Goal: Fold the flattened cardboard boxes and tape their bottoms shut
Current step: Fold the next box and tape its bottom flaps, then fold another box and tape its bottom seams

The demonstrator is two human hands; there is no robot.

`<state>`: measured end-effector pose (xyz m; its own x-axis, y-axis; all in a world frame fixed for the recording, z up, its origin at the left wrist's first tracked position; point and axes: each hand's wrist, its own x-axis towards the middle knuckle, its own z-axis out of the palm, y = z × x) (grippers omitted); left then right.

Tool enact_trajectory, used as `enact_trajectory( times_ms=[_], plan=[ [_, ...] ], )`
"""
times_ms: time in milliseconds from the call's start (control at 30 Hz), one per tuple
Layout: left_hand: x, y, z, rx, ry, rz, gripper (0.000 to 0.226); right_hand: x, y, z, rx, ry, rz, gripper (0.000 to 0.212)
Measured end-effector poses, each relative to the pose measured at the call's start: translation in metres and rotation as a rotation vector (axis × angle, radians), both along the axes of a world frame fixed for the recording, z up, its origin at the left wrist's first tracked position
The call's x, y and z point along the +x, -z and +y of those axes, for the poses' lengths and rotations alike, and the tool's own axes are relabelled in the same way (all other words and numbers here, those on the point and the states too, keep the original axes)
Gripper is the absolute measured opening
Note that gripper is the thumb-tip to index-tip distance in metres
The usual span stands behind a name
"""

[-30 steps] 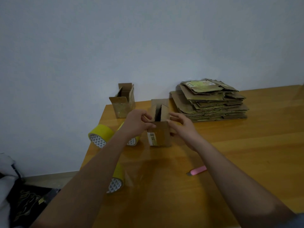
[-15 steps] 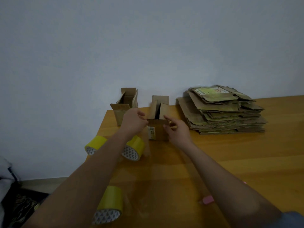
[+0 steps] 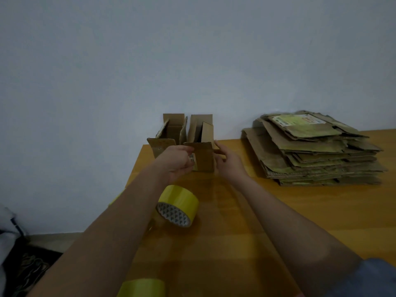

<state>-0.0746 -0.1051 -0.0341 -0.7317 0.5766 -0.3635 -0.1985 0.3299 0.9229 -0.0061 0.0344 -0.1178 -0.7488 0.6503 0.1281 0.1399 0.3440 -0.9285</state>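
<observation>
1. Nearest the camera, a yellow tape roll (image 3: 142, 287) shows only its top at the bottom edge of the view, on the wooden worktop (image 3: 310, 211).
2. A little farther on, a second tape roll (image 3: 177, 205) lies on its side just beside the left forearm, its patterned core facing the camera.
3. Beyond it, the left hand (image 3: 174, 162) has its fingers curled round the left edge of the small upright box (image 3: 203, 155). The right hand (image 3: 228, 160) rests against the box's right side with fingers fairly straight; I cannot tell whether the thumb pinches the wall.
4. This box stands near the far edge of the worktop, top flaps up and open. It looks like thin corrugated card: light, stiff along the walls, weak at the creases and easy to tip. It is probably best taken by two opposite walls low down, not by the loose flaps.
5. Just beside it, to the left and slightly behind, stands another folded box (image 3: 169, 133), flaps also open, close to the wall.
6. To the right, apart from both boxes, a stack of flattened boxes (image 3: 317, 151) awaits folding, so much of the job seems left.
</observation>
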Motion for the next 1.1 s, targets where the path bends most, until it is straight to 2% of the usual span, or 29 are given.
enact_trajectory(
  times_ms=[100, 233, 333, 400, 467, 533, 600, 767, 967, 1033, 1100],
  plan=[
    [0.001, 0.001, 0.0, -0.038, 0.016, 0.056, 0.05, 0.009, -0.008, -0.002, 0.112, 0.037, -0.027, 0.056],
    [0.016, -0.012, 0.013, -0.138, 0.01, 0.168, 0.025, 0.038, -0.036, 0.011, 0.476, 0.206, 0.12, 0.04],
    [0.038, -0.023, 0.03, -0.125, 0.083, 0.155, 0.023, 0.069, -0.06, 0.035, 0.748, 0.345, 0.171, 0.031],
    [0.051, -0.026, 0.043, -0.122, 0.16, 0.177, 0.025, 0.091, -0.072, 0.053, 0.849, 0.434, 0.075, 0.035],
    [0.064, -0.028, 0.053, -0.12, 0.22, 0.203, 0.024, 0.11, -0.076, 0.077, 0.85, 0.491, -0.146, 0.046],
    [0.075, -0.029, 0.062, -0.122, 0.271, 0.216, 0.02, 0.122, -0.07, 0.1, 0.733, 0.506, -0.391, 0.06],
    [0.085, -0.029, 0.066, -0.124, 0.305, 0.207, 0.017, 0.129, -0.059, 0.115, 0.62, 0.511, -0.491, 0.059],
    [0.088, -0.023, 0.062, -0.101, 0.336, 0.188, 0.015, 0.134, -0.046, 0.12, 0.629, 0.607, -0.284, 0.044],
    [0.095, -0.024, 0.062, -0.054, 0.279, 0.17, 0.01, 0.143, -0.058, 0.098, 0.692, 0.58, 0.075, 0.033],
    [0.102, -0.027, 0.063, -0.025, 0.271, 0.227, 0.012, 0.15, -0.066, 0.086, 0.736, 0.607, 0.178, 0.032],
    [0.112, -0.031, 0.062, 0.009, 0.294, 0.351, 0.023, 0.157, -0.079, 0.072, 0.781, 0.645, 0.267, 0.032]
  ],
)
